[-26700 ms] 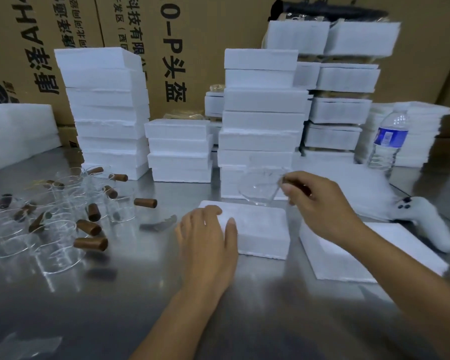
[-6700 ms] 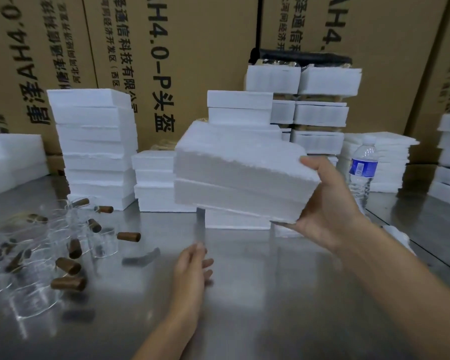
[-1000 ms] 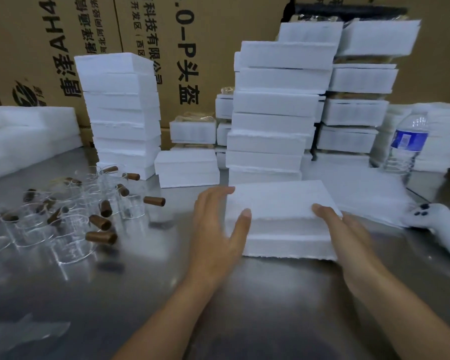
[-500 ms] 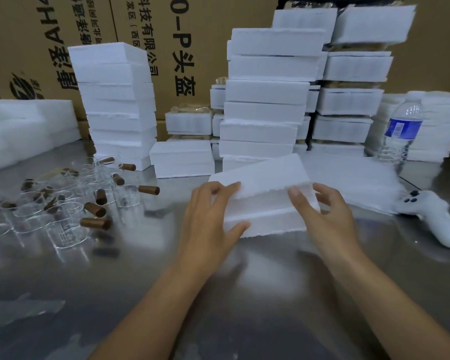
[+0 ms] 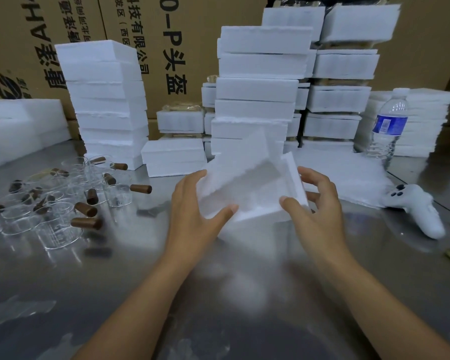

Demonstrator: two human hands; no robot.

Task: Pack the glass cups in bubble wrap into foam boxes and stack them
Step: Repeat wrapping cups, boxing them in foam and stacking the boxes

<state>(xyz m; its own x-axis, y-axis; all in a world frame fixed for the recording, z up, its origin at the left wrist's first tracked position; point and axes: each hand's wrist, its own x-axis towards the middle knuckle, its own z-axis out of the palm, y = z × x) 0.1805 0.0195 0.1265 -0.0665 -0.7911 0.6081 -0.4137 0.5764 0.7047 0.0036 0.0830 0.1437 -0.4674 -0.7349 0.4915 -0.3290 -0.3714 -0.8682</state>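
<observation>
A white foam box (image 5: 255,190) sits at the table's middle, split into two halves that gape apart, its hollow inside showing. My left hand (image 5: 192,211) grips the left half, thumb on its near face. My right hand (image 5: 315,206) holds the right half, thumb on its near corner and fingers behind it. Several glass cups (image 5: 63,201) with brown handles lie in a cluster at the left. Tall stacks of shut foam boxes (image 5: 257,94) stand behind. A sheet of white wrap (image 5: 340,172) lies flat at the right.
The steel table (image 5: 218,294) stretches toward me. A water bottle (image 5: 389,128) and a white game controller (image 5: 413,209) sit at the right. More foam stacks (image 5: 107,100) rise at the left. Cardboard cartons (image 5: 166,35) form the back wall.
The closed foam box that lay flat a second ago has been lifted and tilted, and its two halves have now come apart between my hands.
</observation>
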